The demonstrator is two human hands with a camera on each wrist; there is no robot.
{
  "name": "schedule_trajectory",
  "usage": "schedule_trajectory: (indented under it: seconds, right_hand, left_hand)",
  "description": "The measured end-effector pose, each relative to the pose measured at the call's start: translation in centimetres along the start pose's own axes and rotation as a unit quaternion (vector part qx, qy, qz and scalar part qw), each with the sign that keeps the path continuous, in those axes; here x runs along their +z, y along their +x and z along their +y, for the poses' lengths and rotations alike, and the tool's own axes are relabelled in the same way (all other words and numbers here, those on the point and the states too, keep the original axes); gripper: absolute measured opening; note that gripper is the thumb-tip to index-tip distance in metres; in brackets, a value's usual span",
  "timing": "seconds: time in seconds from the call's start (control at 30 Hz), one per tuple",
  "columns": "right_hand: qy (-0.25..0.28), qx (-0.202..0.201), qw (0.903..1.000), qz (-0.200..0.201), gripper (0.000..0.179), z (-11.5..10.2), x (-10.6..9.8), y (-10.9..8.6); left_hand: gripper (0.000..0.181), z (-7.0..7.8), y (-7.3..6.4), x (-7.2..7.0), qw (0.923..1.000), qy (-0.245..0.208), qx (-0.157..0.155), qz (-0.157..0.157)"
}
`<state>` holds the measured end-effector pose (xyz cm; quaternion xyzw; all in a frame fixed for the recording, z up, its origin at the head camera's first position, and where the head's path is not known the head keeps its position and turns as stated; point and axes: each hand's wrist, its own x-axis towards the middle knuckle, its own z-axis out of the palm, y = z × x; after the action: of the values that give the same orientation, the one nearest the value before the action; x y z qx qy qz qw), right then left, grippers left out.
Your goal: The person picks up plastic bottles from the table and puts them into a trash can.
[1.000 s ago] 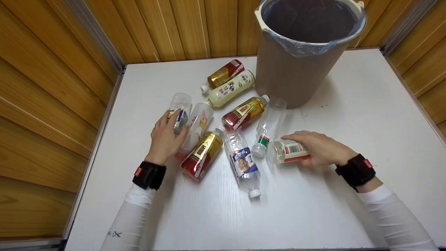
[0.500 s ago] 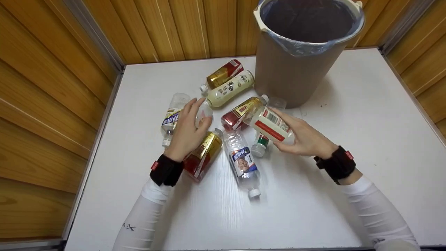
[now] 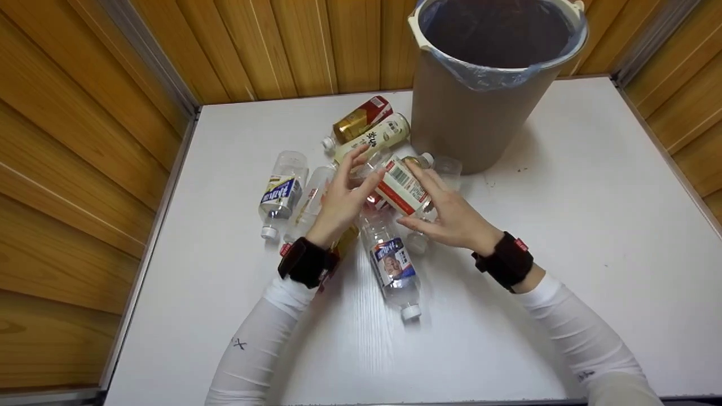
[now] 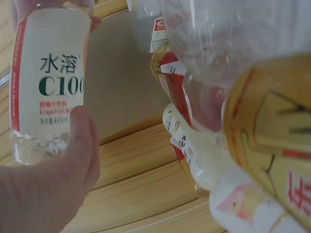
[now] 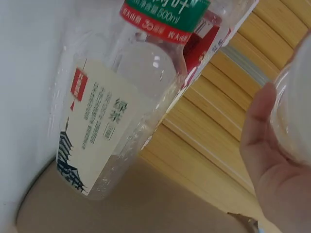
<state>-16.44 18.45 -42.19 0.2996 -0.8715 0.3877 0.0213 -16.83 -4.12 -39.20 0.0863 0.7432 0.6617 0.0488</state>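
My right hand (image 3: 459,220) grips a clear drink bottle (image 3: 401,185) with a white and red label, raised over the other bottles. From the other side my left hand (image 3: 343,200) curves its thumb and fingers around the bottle's far end. Up close in the left wrist view, the same bottle (image 4: 48,68) shows "C100", with the left thumb overlapping the label's lower edge. Beneath the hands, a red-and-gold bottle and a clear bottle with a green label are partly hidden. A clear bottle with a blue portrait label (image 3: 393,265) lies just in front.
Behind the hands stands a tall brown bin (image 3: 468,113) with a blue liner. Several bottles lie around: a pale yellow one (image 3: 395,129), a red-and-gold one (image 3: 361,121) and a blue-labelled clear one (image 3: 279,189). Wooden panels (image 3: 259,51) border the white table (image 3: 451,349).
My right hand has lifted the bottle and brought it left over the pile. My left hand has left the blue-labelled bottle and moved right to the carried bottle's end.
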Motion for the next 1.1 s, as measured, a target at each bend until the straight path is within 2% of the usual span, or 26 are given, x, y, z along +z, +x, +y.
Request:
schedule_trajectory:
  seconds: [0.13, 0.3, 0.43, 0.53, 0.63, 0.7, 0.8, 0.9, 1.0, 1.1]
  right_hand:
    - [0.023, 0.000, 0.9997, -0.012, 0.099, -0.2, 0.5, 0.1]
    - [0.124, 0.005, 0.9919, -0.026, 0.093, 0.1, 0.7, 0.2]
    - [0.231, 0.016, 0.9717, -0.046, 0.085, 0.5, 0.7, 0.2]
    - [0.306, 0.023, 0.9493, -0.068, 0.082, 0.8, 0.7, 0.1]
    - [0.367, 0.025, 0.9262, -0.080, 0.082, 0.9, 0.9, 0.0]
    - [0.393, 0.023, 0.9157, -0.082, 0.082, 0.8, 1.0, 0.0]
    - [0.406, 0.013, 0.9108, -0.073, 0.085, 0.7, 1.1, 0.0]
    - [0.406, 0.002, 0.9117, -0.062, 0.088, 0.7, 1.2, 0.0]
    - [0.402, -0.006, 0.9142, -0.053, 0.091, 0.6, 1.1, 0.0]
    - [0.401, -0.008, 0.9148, -0.049, 0.091, 0.4, 0.7, 0.1]
  left_hand:
    - [0.070, -0.2, 0.4, 0.2, 0.9991, -0.033, -0.021, 0.018]
    - [0.082, -0.6, 0.6, 0.0, 0.9976, -0.053, -0.015, 0.040]
    - [0.081, -0.8, 0.7, -0.3, 0.9941, -0.104, -0.001, 0.032]
    - [0.076, -0.9, 0.9, -0.5, 0.9882, -0.152, 0.005, 0.022]
    - [0.073, -1.0, 1.1, -0.7, 0.9832, -0.182, 0.012, 0.016]
    - [0.071, -1.0, 1.3, -0.7, 0.9809, -0.193, 0.015, 0.013]
    - [0.070, -1.1, 1.3, -0.7, 0.9800, -0.198, 0.017, 0.010]
    - [0.070, -1.1, 1.3, -0.8, 0.9822, -0.187, 0.018, 0.009]
    - [0.070, -1.1, 1.1, -1.0, 0.9872, -0.157, 0.027, 0.008]
    - [0.069, -1.3, 0.8, -1.4, 0.9936, -0.103, 0.046, 0.010]
